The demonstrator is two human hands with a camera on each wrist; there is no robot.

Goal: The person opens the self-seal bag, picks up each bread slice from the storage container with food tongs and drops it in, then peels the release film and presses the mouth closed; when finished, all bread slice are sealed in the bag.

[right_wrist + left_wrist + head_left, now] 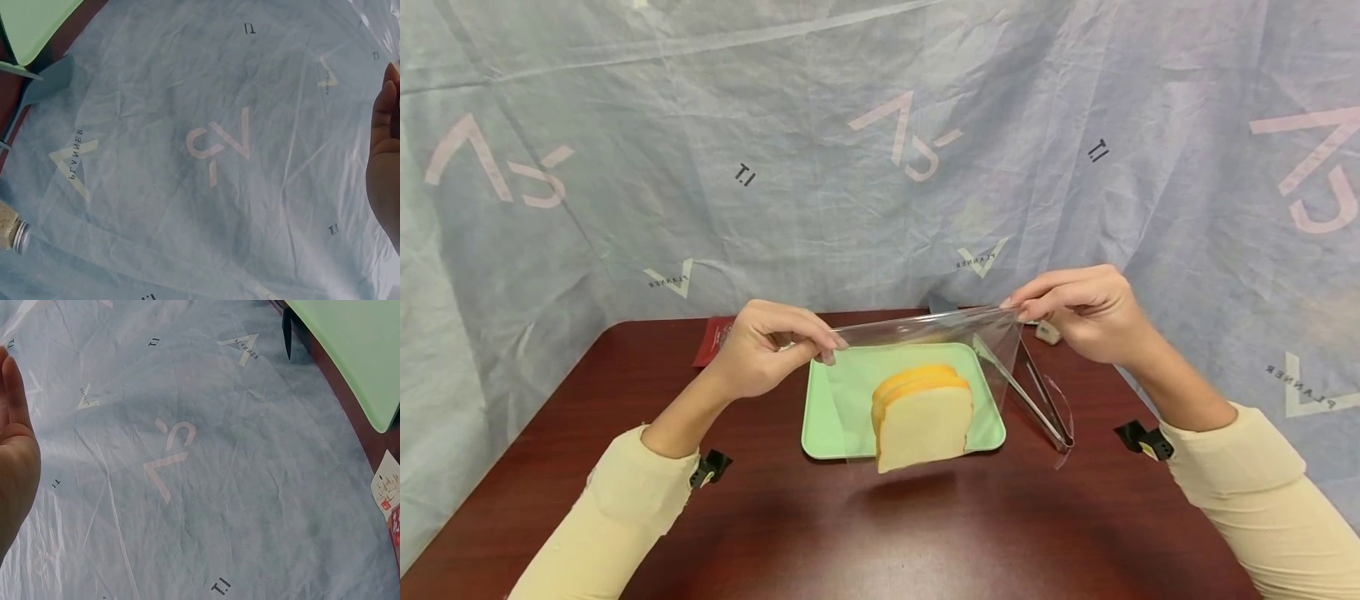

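A clear plastic bag [917, 329] hangs upright above the table, its top edge stretched between two hands. My left hand [775, 346] pinches the top left corner between thumb and fingers. At the top right corner, my right hand [1086, 312] pinches the bag a little higher, so the edge slants. Slices of bread [925, 425] with orange-brown crusts stand together low in the bag. Behind them lies a light green tray [820, 425] on the table. Whether the bag's top is sealed I cannot tell. The left wrist view shows only part of the left hand [15, 444].
Metal tongs [1051, 408] lie right of the tray. A small jar [9, 228] with a metal lid and a grey-blue spatula [50, 81] are at the back right. Behind the left hand lies a red packet [711, 340]. A grey printed cloth [820, 208] hangs behind the dark red table [737, 517].
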